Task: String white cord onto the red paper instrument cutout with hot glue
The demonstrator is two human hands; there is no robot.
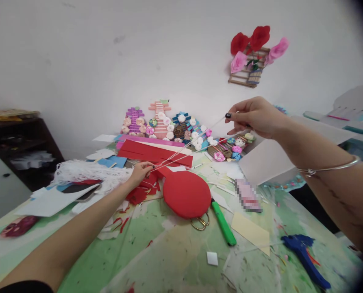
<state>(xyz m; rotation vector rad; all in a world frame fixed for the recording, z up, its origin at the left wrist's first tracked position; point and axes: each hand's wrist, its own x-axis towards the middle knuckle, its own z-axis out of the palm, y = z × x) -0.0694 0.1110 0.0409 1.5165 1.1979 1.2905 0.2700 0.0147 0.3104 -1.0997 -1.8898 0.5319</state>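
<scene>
White string (181, 154) runs in several taut strands between my two hands above the table. My left hand (141, 173) pinches one end, close to the narrow red handle of a round red paddle-shaped piece (186, 194). Raised higher on the right, my right hand (251, 117) grips the other end between thumb and finger. Gold scissors (201, 222) poke out from under the round piece, beside a green marker (223, 223). A heap of white string (88, 173) lies left of my left hand, and red scraps (140, 191) lie just under it.
Flower-decorated crafts (159, 122) lean on the back wall behind red strips (153, 154). A blue glue gun (305, 258) lies at the front right, near yellow paper (251, 232) and a blurred pink item (248, 195). White sheets (53, 202) lie left; a dark shelf (19, 146) stands beyond.
</scene>
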